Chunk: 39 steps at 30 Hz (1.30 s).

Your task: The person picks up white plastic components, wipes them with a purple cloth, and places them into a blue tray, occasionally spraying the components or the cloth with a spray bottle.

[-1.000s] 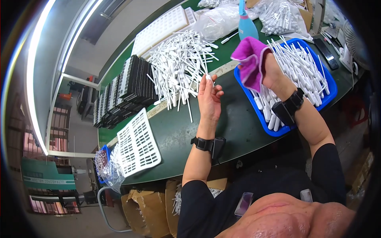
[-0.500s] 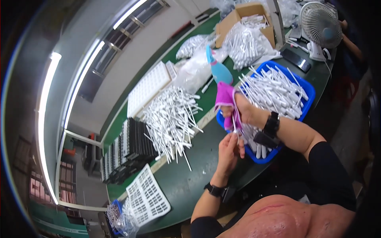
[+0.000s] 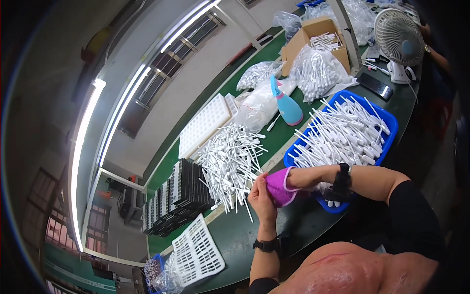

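A magenta cloth with a pale edge is wrapped over the fingers of my right hand, which is closed on it in front of the blue basket. My left hand is pinched at the cloth's left side, its fingertips against the cloth. Whatever the left fingers hold is hidden. Many white stick-like pieces with thicker ends fill the blue basket on the right. A loose heap of similar white pieces lies just beyond my left hand.
Stacked black trays and a white slotted sheet lie left. Behind the heap are a white perforated tray and a blue spray bottle. Farther back stand a bagged bundle, a cardboard box, a phone and a fan.
Both hands have moved away from the basket, toward me and left. The cloth has come down over to my left hand; the white stick seen between the hands earlier no longer shows. The view has shifted.
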### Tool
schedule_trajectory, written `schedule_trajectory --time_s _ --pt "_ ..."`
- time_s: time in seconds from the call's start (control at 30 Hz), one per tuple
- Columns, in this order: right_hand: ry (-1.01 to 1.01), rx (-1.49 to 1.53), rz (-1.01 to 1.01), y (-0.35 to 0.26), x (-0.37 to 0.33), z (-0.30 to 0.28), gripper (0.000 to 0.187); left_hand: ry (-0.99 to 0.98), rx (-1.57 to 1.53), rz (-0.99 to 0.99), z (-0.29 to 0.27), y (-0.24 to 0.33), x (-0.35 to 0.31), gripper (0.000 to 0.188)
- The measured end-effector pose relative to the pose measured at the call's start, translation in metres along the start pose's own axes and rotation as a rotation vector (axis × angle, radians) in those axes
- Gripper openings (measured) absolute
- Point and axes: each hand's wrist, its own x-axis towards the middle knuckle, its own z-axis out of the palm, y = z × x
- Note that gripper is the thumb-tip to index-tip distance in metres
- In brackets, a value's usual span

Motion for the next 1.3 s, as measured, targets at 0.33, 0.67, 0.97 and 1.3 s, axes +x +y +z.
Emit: schedule_trajectory --time_s 0.33,0.67,0.97,1.3 --pt "0.056 -0.286 -0.187 0.004 -0.008 -0.014 0.027 0.319 -0.206 0.026 -0.043 0.001 0.027 0.027" --pt "0.406 -0.456 -0.483 0.014 -0.021 -0.079 0.018 0.213 -0.063 0.083 0.037 -0.030 0.032 0.024" --pt "-0.465 0.350 0.301 -0.002 -0.045 -0.064 0.027 -0.148 -0.122 -0.396 0.074 -0.073 0.107 0.018" --pt "-0.483 0.520 0.393 -0.002 -0.016 -0.045 0.035 -0.442 0.694 0.096 0.125 -0.113 0.160 0.031"
